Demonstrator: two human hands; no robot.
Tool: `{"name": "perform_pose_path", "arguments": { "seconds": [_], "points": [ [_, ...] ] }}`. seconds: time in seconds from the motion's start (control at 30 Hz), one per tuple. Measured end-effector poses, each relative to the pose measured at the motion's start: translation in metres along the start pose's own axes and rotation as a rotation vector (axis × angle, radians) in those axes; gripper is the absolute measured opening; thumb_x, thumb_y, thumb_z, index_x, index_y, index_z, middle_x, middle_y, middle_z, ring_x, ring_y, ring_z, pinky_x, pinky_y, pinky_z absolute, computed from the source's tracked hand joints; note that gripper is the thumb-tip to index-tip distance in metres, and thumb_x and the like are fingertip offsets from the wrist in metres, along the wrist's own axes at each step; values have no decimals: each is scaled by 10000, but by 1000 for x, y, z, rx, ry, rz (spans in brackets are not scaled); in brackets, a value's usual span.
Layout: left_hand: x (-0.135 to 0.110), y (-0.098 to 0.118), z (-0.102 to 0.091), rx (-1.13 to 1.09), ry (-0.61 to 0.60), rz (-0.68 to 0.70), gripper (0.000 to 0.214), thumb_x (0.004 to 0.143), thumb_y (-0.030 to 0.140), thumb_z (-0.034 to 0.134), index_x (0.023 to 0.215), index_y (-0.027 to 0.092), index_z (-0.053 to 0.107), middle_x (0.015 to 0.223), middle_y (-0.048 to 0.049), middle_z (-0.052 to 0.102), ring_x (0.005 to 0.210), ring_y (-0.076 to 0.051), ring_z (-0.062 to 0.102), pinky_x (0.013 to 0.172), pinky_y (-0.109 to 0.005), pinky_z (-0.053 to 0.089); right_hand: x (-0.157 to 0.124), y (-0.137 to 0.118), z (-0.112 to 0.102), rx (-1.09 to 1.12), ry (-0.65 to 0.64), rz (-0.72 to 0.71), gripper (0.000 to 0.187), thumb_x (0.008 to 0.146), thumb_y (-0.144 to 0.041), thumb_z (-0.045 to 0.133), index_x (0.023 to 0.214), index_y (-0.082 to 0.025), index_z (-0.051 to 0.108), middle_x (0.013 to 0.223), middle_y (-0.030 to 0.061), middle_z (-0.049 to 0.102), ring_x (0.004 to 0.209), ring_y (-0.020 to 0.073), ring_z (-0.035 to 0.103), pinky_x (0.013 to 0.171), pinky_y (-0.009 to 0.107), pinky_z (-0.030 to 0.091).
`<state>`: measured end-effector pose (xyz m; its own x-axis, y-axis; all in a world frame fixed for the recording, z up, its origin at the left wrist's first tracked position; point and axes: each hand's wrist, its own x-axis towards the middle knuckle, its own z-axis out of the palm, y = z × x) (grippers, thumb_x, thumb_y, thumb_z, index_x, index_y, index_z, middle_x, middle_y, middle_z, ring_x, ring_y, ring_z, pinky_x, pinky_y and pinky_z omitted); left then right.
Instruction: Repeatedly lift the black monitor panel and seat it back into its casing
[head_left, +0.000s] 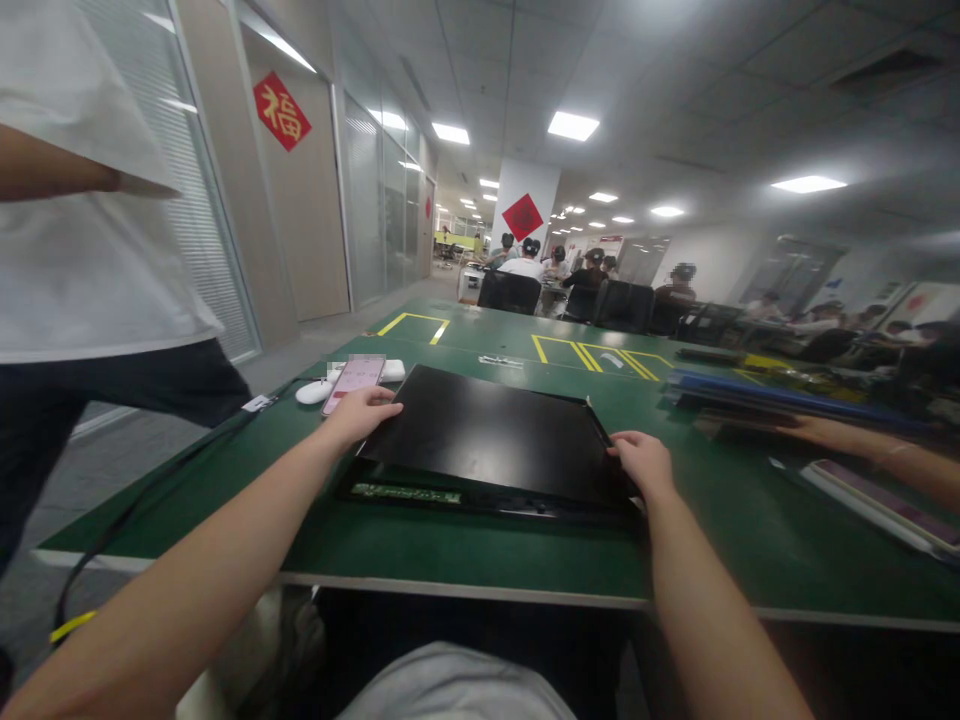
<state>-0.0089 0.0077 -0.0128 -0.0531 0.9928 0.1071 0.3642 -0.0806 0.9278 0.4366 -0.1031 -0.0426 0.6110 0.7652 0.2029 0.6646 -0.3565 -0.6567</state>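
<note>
A flat black display panel point(491, 425) lies tilted over a shallow black frame point(517, 503) on the green table. Along the near side of the frame, a strip of green circuit board point(405, 494) shows. My left hand point(356, 415) grips the panel's left edge, thumb on top and the other fingers partly out of sight. At the panel's right edge, my right hand point(645, 462) pinches the border near the corner; its fingertips are partly hidden. The inside of the frame is mostly covered by the panel.
A phone point(356, 378) and white rounded devices point(313, 392) sit beyond my left hand. Yellow tape point(412, 318) marks the green table point(465, 570). At right, another person's hand point(817, 432) is by blurred blue items point(750, 395). A person point(97, 230) stands at left.
</note>
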Motion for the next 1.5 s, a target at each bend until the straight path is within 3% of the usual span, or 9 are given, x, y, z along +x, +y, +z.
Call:
{"name": "perform_pose_path", "arguments": {
  "seconds": [0.13,0.27,0.47,0.6,1.5],
  "points": [
    [6,-8,-2,303,0,118,211,583,352,721,725,196,719,748,-68,711,791,-291,664,694,-361,490,-1,-2,-2,20,-6,13,320,713,-260,504,920,-220,745,764,27,738,783,193,661,624,265,432],
    [8,-12,-2,428,-61,145,186,647,361,656,727,202,715,778,-75,724,831,-302,668,730,-369,491,-2,-3,-2,58,-16,28,331,703,-264,506,925,-219,747,775,30,740,737,188,656,621,269,440],
    [10,-15,0,426,-45,230,92,596,314,689,574,230,658,984,-91,740,1018,-326,643,914,-378,468,0,0,0,103,-17,31,358,681,-259,510,944,-204,747,783,43,741,689,183,646,605,269,447],
    [11,-18,1,455,-45,244,100,592,325,705,574,235,665,1031,-105,730,1053,-337,633,967,-396,449,2,2,1,110,-15,36,371,681,-257,510,960,-202,747,780,44,741,680,182,648,596,268,452],
    [13,-21,1,605,-81,278,106,633,353,704,630,249,725,1016,-103,738,1055,-349,630,945,-387,467,2,3,1,100,-7,15,353,668,-261,508,920,-207,749,788,42,743,687,185,650,606,269,459]
  ]
}}
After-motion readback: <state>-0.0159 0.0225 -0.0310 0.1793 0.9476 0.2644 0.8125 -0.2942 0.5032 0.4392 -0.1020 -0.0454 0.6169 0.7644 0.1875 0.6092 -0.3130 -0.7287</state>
